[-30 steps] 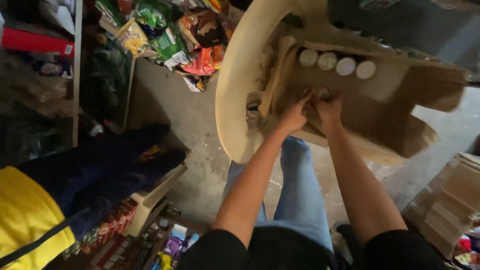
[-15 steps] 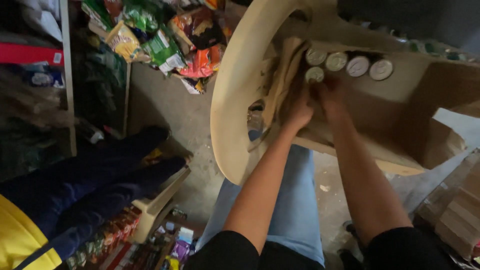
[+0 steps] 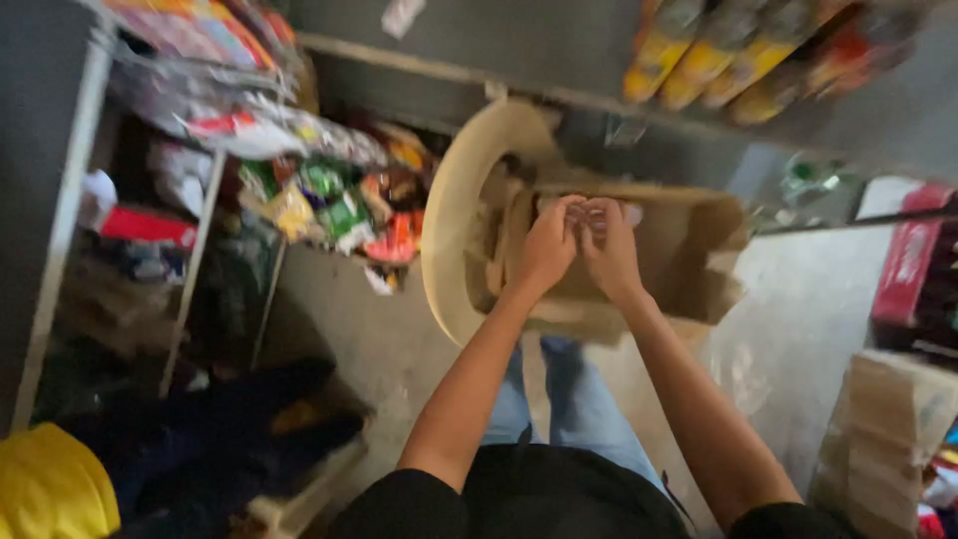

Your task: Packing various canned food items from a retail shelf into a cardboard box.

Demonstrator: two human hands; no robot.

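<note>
An open cardboard box [image 3: 699, 250] rests on a beige plastic chair [image 3: 454, 230] in front of me. My left hand [image 3: 547, 248] and my right hand [image 3: 611, 250] meet over the box's far inner edge, fingertips touching. Their fingers curl together around a small pale object [image 3: 597, 214]; the blur hides what it is. The round white lids seen in the box earlier are hidden behind my hands. My blue-jeaned legs [image 3: 579, 399] are below the chair.
Colourful snack packets [image 3: 329, 200] hang on a rack at the left. Yellow and orange bottles [image 3: 738, 50] fill a shelf at top right. A red crate [image 3: 913, 260] and a cardboard carton [image 3: 888, 439] stand at the right. A person in yellow and dark blue [image 3: 60, 489] sits at lower left.
The view has swung upward and pulled back. My hands have drawn close together and risen to the box's far edge, closing around something small; the white lids are no longer visible.
</note>
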